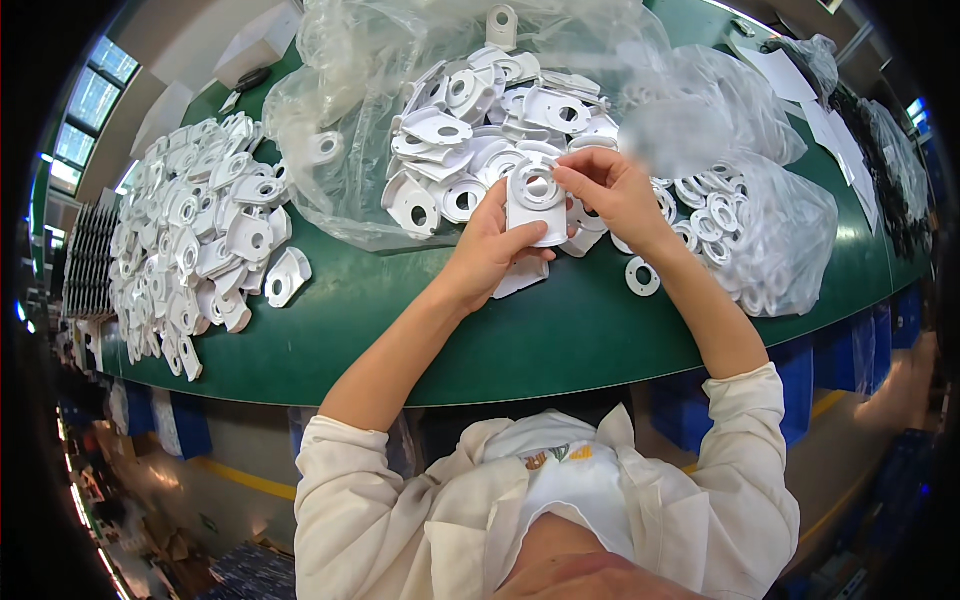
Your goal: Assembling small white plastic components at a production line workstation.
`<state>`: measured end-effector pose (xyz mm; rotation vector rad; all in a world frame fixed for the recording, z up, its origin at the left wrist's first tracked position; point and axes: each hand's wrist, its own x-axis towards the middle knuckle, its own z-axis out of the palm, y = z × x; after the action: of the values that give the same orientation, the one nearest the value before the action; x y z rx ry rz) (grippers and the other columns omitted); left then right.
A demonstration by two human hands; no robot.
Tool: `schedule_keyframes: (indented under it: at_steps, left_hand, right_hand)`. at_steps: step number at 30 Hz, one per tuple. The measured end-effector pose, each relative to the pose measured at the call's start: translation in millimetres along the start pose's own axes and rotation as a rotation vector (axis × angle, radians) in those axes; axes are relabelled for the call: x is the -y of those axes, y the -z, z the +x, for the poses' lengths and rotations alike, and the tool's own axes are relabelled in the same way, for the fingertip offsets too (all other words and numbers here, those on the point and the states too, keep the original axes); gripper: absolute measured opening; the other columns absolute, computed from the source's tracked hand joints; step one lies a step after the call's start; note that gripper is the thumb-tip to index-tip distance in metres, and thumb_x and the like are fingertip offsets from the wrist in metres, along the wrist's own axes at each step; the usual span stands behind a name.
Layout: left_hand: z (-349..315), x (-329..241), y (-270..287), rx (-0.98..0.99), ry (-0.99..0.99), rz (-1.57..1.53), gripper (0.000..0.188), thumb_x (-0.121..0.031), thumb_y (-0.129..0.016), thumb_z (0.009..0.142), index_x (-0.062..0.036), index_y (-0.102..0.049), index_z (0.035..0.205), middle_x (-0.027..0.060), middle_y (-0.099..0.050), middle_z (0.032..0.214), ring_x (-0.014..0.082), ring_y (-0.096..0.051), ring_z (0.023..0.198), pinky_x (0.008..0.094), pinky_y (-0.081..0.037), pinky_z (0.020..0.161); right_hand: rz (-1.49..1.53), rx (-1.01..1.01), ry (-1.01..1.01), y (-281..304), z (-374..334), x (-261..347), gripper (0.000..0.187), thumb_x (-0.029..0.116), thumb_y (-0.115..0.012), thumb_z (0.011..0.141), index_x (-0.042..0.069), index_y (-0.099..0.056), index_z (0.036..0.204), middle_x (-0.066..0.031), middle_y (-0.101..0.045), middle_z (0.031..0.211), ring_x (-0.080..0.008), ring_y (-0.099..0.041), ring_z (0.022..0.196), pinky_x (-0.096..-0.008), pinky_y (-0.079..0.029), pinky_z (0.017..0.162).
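My left hand (pixel 487 250) is closed around a white plastic plate (pixel 530 223) with a rounded top, its thumb lying across the lower front. A white ring (pixel 540 190) sits over the plate's round opening. At the ring's right edge, thumb and forefinger of my right hand (pixel 617 192) are pinched together; whether the ring is fully seated cannot be made out. Just beyond my hands lies a heap of similar white plates (pixel 440 130) on clear plastic sheeting. One loose ring (pixel 642 277) lies on the table below my right wrist.
A second pile of white plates (pixel 215 220) covers the left of the green table (pixel 400 340). To the right, many white rings (pixel 715 215) spill from a clear plastic bag (pixel 790 235). Papers (pixel 840 140) lie at the far right. Blue bins (pixel 797 390) stand below the table edge.
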<state>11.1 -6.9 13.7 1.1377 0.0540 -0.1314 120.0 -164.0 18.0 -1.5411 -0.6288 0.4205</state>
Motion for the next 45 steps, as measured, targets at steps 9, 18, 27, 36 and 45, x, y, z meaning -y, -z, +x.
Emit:
schedule_keyframes:
  at_steps: [9,18,27,36,45]
  left_hand:
    - [1.2,1.6,1.2,-0.039,0.009,-0.075,0.042,-0.006,-0.047,0.093,-0.0053,-0.033,0.133,0.0104,-0.057,0.118,0.0195,-0.066,0.095,0.0256,-0.054,0.065]
    - [0.9,6.0,1.6,-0.074,-0.058,0.195,0.034,-0.011,-0.051,0.091,-0.0019,-0.045,0.124,0.0083,-0.064,0.100,0.0126,-0.066,0.079,0.0223,-0.050,0.056]
    - [-3.7,2.2,-0.6,-0.156,-0.201,0.438,0.021,-0.017,-0.053,0.093,-0.0003,-0.053,0.105,0.0094,-0.063,0.081,0.0158,-0.061,0.065,0.0299,-0.048,0.061]
    - [-2.7,5.0,7.7,-0.272,-0.415,0.900,0.021,-0.018,-0.052,0.092,0.0009,-0.057,0.085,0.0132,-0.051,0.056,0.0195,-0.047,0.048,0.0331,-0.037,0.049]
    - [3.0,12.3,0.7,-0.242,-0.346,0.164,0.020,-0.021,-0.049,0.098,-0.0021,-0.049,0.105,0.0079,-0.065,0.090,0.0089,-0.057,0.074,0.0267,-0.046,0.063]
  right_hand:
    - [-0.083,0.017,0.011,0.4,-0.4,-8.2,0.020,0.010,-0.071,0.082,-0.004,-0.065,0.095,-0.0044,-0.066,0.080,-0.0069,-0.060,0.069,-0.0206,-0.048,0.061]
    - [-0.228,-0.033,0.228,-4.0,-2.4,-0.3,0.021,0.010,-0.065,0.087,0.000,-0.064,0.106,-0.0026,-0.062,0.089,-0.0058,-0.057,0.079,-0.0201,-0.046,0.066]
    - [-0.231,0.176,0.160,3.8,-0.3,3.5,0.016,0.013,-0.060,0.090,0.000,-0.065,0.098,-0.0012,-0.063,0.086,-0.0056,-0.054,0.076,-0.0212,-0.044,0.068]
    - [-0.401,0.202,0.257,-4.4,-9.9,5.2,0.014,0.013,-0.059,0.089,-0.001,-0.057,0.088,-0.0051,-0.059,0.077,-0.0117,-0.051,0.070,-0.0255,-0.042,0.067]
    - [0.056,0.004,0.084,-8.1,-4.7,-2.2,0.020,0.017,-0.056,0.095,0.000,-0.064,0.102,-0.0003,-0.062,0.086,-0.0053,-0.054,0.080,-0.0219,-0.044,0.072]
